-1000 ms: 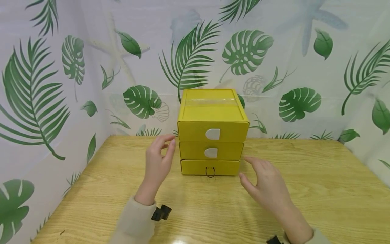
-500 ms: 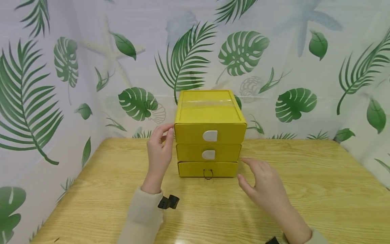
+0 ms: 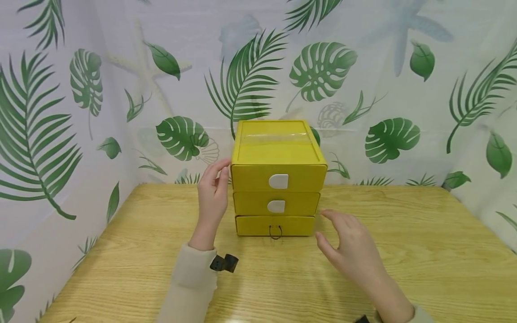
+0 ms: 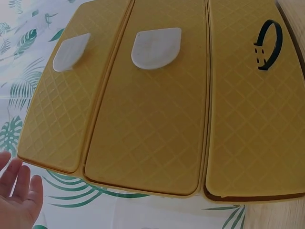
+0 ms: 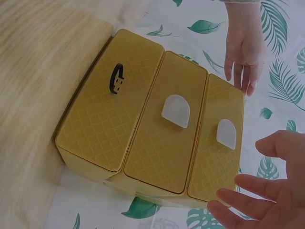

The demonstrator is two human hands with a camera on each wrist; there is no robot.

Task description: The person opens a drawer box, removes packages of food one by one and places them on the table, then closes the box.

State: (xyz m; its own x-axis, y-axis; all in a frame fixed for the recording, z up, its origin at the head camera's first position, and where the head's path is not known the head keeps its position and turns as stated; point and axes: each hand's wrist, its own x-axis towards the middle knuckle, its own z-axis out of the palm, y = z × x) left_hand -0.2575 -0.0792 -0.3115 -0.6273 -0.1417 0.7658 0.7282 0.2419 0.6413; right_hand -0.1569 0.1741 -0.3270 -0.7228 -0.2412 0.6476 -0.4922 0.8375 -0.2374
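A yellow three-drawer cabinet (image 3: pixel 278 150) stands upright on the table, its fronts toward me. The top drawer (image 3: pixel 250 178) and the middle drawer (image 3: pixel 250 204) carry white rounded tabs; a thin black loop (image 4: pixel 279 45) serves as pull on the bottom drawer (image 3: pixel 252 225). All the drawers look closed. Beside the upper left edge is my left hand (image 3: pixel 213 195), its relaxed fingertips at the cabinet's side and apparently touching it. My right hand (image 3: pixel 355 244) hovers off the lower right side, thumb and fingers spread and holding nothing.
Clear tape (image 3: pixel 278 138) runs across the cabinet's top. Behind it hangs a white cloth (image 3: pixel 347 166) printed with green leaves. The wooden table (image 3: pixel 404 233) extends to both sides and in front. Each wrist wears a black camera; the left one (image 3: pixel 224 263) shows fully.
My left hand has moved forward and slightly up to the cabinet's upper left edge. The right hand has barely moved. The head view has shifted slightly, and the drawers look the same.
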